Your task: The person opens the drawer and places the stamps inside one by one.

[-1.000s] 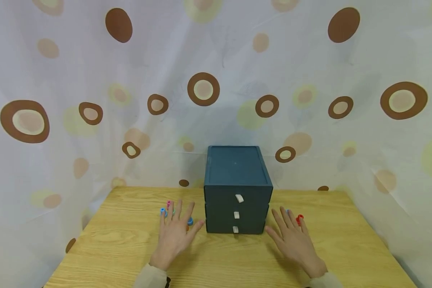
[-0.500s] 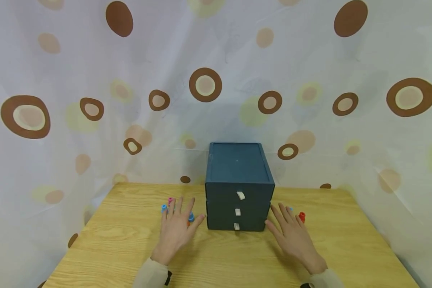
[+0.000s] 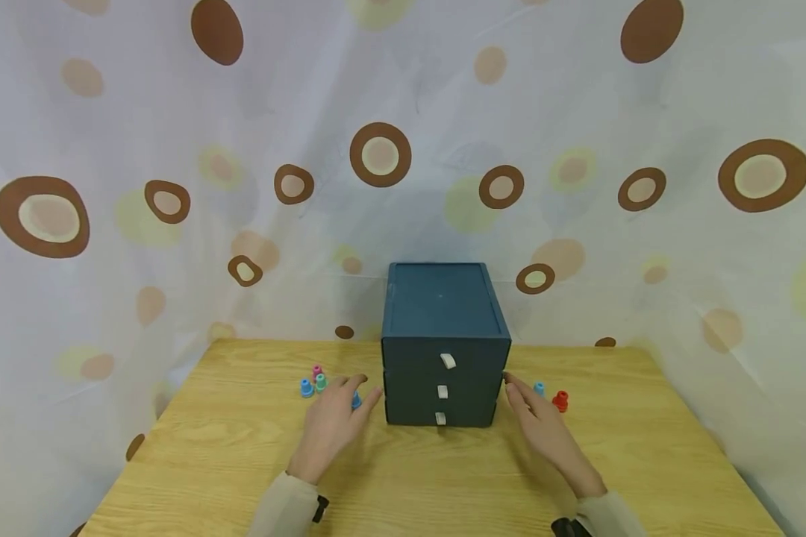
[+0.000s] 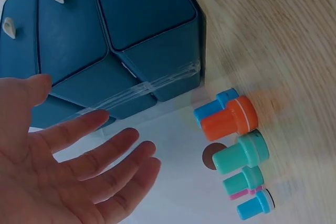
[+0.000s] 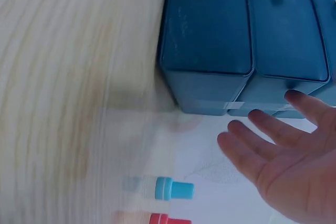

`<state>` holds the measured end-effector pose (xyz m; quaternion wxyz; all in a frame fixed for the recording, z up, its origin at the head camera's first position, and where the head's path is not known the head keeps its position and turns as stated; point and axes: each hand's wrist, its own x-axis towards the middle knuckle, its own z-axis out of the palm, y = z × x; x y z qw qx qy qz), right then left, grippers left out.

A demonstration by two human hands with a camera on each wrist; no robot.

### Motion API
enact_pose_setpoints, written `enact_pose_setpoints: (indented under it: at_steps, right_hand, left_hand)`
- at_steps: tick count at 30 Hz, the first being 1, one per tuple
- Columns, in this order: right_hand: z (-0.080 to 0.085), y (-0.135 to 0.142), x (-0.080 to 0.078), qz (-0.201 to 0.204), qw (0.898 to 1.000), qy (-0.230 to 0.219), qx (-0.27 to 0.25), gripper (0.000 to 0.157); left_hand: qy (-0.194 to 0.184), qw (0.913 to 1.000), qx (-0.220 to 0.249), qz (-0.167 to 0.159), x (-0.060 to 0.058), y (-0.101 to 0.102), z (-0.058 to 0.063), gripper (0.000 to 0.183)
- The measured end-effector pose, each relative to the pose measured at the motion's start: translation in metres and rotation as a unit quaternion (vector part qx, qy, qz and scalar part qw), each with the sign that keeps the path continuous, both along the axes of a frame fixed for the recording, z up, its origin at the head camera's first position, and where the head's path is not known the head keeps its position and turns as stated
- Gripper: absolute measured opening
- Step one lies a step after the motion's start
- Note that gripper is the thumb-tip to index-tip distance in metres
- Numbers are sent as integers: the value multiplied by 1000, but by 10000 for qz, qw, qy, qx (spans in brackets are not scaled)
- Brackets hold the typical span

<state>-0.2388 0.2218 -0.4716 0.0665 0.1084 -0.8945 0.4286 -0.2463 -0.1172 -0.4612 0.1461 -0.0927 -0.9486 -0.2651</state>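
Wooden tabletop (image 3: 436, 477) bears blue drawers (image 3: 413, 380) before spotted sheeting (image 3: 430, 89).

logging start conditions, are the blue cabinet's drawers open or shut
Shut: in the head view, the three drawer fronts line up, and none juts out from the blue cabinet.

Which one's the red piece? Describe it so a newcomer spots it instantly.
In the head view, find the dark blue drawer cabinet on the wooden table. Look to its right, just past the right hand. The red piece stands there, farther from the cabinet than its one close neighbour, a light blue piece.
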Motion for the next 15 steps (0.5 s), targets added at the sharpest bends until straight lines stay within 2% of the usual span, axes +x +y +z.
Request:
enact_pose_setpoints:
  at_steps: [4, 7, 11, 15]
  right_hand:
    - [4, -1, -4, -8, 9970, -68, -766, 57]
    - [9, -4, -11, 73, 9875, -87, -1570, 57]
    - [23, -8, -21, 17, 9690, -221, -2459, 63]
    - [41, -12, -30, -67, 9554, -379, -2929, 67]
  left_hand:
    - [149, 9995, 282, 5, 0, 5, 3, 49]
    - [510, 9960, 738, 5, -1, 12, 5, 41]
    - [1039, 9805, 1654, -191, -3, 24, 4, 27]
    - [1241, 9629, 2333, -548, 0, 37, 6, 19]
